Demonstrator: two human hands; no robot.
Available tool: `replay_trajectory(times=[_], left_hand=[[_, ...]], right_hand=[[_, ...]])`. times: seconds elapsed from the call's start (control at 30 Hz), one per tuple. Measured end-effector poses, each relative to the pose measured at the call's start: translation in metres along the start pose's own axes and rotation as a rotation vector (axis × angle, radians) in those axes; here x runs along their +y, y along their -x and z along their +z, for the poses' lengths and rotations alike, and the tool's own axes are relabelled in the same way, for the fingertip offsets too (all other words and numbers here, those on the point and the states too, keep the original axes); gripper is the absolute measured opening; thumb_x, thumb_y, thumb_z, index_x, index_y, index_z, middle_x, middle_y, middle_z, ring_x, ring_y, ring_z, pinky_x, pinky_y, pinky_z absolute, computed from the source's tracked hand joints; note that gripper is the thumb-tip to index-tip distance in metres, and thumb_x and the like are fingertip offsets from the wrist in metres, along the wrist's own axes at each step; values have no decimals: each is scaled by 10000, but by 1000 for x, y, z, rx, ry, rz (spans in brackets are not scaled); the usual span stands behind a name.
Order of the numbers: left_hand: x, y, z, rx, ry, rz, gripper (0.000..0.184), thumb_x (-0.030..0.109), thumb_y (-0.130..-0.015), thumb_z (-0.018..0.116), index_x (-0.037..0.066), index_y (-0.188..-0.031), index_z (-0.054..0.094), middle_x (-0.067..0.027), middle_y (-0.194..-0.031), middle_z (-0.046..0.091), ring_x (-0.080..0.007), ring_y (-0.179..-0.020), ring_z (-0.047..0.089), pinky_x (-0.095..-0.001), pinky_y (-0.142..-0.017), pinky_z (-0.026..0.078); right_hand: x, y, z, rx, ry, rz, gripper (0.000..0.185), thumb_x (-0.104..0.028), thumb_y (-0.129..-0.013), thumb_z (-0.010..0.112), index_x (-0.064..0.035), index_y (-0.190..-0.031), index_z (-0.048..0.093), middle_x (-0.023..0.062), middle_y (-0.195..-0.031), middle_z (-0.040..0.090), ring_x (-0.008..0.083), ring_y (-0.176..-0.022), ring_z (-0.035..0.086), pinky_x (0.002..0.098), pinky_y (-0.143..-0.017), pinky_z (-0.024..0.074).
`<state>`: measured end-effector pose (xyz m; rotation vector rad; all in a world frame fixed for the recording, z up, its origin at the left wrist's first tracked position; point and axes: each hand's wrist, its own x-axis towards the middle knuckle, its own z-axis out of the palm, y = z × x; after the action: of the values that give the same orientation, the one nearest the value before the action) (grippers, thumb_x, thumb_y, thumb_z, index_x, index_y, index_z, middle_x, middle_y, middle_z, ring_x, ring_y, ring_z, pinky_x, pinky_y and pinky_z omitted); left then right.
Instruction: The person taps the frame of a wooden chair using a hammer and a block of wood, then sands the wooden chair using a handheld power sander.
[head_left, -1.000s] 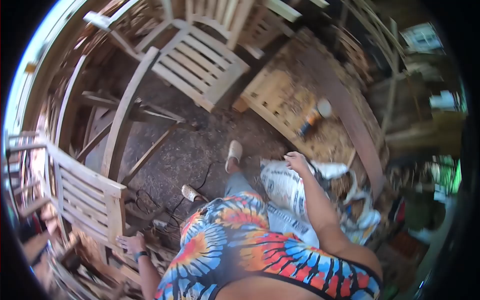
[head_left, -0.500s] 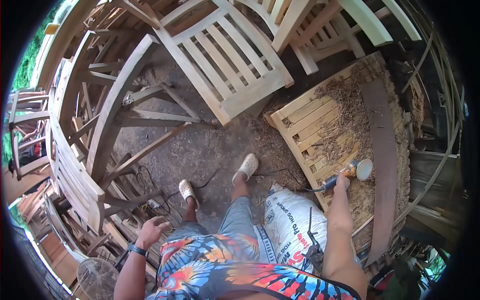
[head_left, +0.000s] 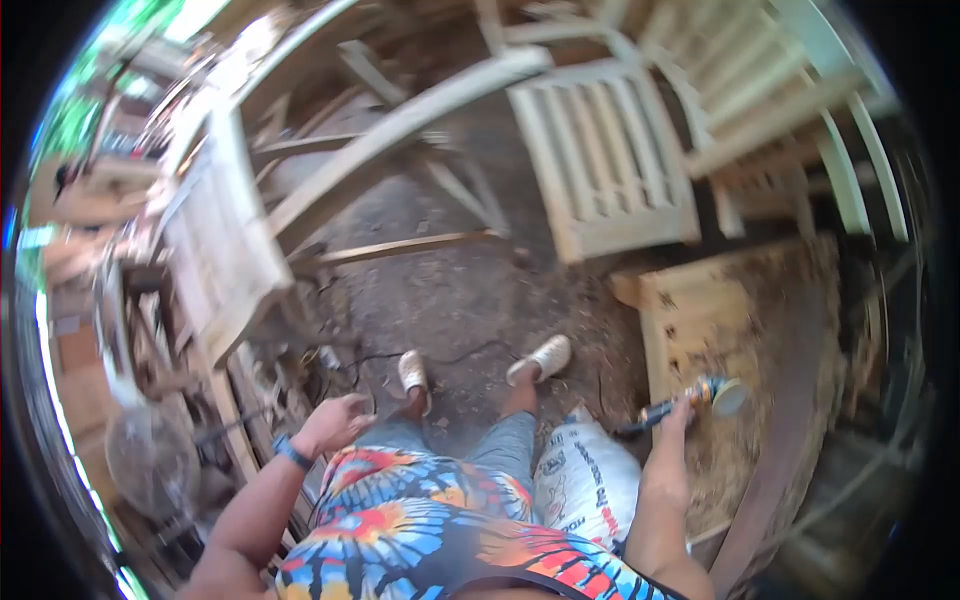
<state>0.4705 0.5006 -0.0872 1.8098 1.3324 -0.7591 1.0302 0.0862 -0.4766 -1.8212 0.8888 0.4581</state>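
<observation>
My right hand (head_left: 677, 411) is wrapped round an angle grinder (head_left: 706, 391) with a round pale disc on its head. It is over the slatted wooden platform (head_left: 655, 330), which has shavings and dust on it. A dark cord trails from the tool's rear towards the floor. On the other side, my left hand (head_left: 343, 422) hangs in front of my waist, loosely bent and holding nothing. A watch is on that wrist. The picture is smeared by motion, so finer details are blurred.
A pale slatted chair part (head_left: 610, 150) lies ahead, with more slatted frames at upper right. A curved wooden frame (head_left: 390, 140) stands at left. A printed white sack (head_left: 590, 480) leans beside my right leg; a round fan (head_left: 150, 460) is at lower left. A cord crosses the floor.
My view has swung to the left, so the furniture and platform sit further right in the picture. The grinder stays in my right hand; my left hand remains near my waist.
</observation>
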Motion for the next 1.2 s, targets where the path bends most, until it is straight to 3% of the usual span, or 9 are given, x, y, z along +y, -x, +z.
replay_trajectory(times=[0.3,0.47,0.5,0.6,0.8,0.9,1.03,1.17,1.2], left_hand=[[-112,31,20,30,218,137,614,451,-930,702,-31,-1304,631,-250,-1156,722,-406,-1094,696,-456,-958,552],[-160,45,-6,42,-33,260,585,430,-936,679,5,-1330,600,-248,-1150,711,-435,-1074,675,-509,-917,545],[-163,43,-16,43,-26,281,585,430,-936,679,5,-1330,600,-248,-1150,711,-435,-1074,675,-509,-917,545],[-164,42,-30,-7,19,350,639,436,-925,690,-16,-1357,558,-284,-1121,701,-448,-1054,671,-521,-895,543],[-130,39,-12,18,359,580,768,501,-912,725,-51,-1402,514,-272,-1211,686,-409,-1139,673,-458,-981,529],[-109,32,-11,-377,1112,821,648,290,-912,781,-30,-1409,514,-143,-1306,644,-223,-1215,615,-369,-1050,492],[-102,52,-16,-676,1557,637,542,187,-888,783,-9,-1344,567,-78,-1225,656,-154,-1130,627,-320,-975,518],[-95,62,-26,89,1101,506,430,192,-786,777,8,-1146,633,-62,-943,704,-171,-883,700,-343,-754,552],[-91,58,-22,95,1112,526,416,213,-761,763,6,-1094,623,-94,-849,709,-223,-801,714,-376,-733,555]], right_hand=[[38,226,95,-424,639,-383,803,-49,-552,886,32,-1278,554,122,-1079,672,271,-932,661,413,-849,555],[49,410,109,-706,737,-510,720,-50,-562,875,13,-1226,604,82,-1055,692,222,-917,664,377,-805,564],[68,407,113,-838,708,-780,556,-27,-605,855,-22,-1112,626,53,-889,675,185,-736,647,359,-655,548],[69,507,117,-1004,641,-608,460,-13,-622,797,-55,-1051,640,-18,-809,613,122,-673,586,294,-623,494],[49,660,120,-1340,556,-403,510,-71,-706,827,-37,-1178,637,48,-938,685,158,-792,681,299,-726,562],[33,717,134,-1545,442,-217,522,-154,-752,796,2,-1209,599,92,-934,694,193,-795,705,323,-743,576],[24,765,142,-1807,87,145,629,-263,-782,777,-8,-1305,539,133,-1069,656,264,-898,697,394,-813,593],[22,781,153,-1548,279,-129,488,-202,-851,770,-21,-1250,556,99,-1034,666,225,-887,698,367,-810,589],[25,778,152,-1398,371,-266,433,-172,-869,768,-25,-1223,567,85,-1018,670,211,-881,699,359,-805,588]])
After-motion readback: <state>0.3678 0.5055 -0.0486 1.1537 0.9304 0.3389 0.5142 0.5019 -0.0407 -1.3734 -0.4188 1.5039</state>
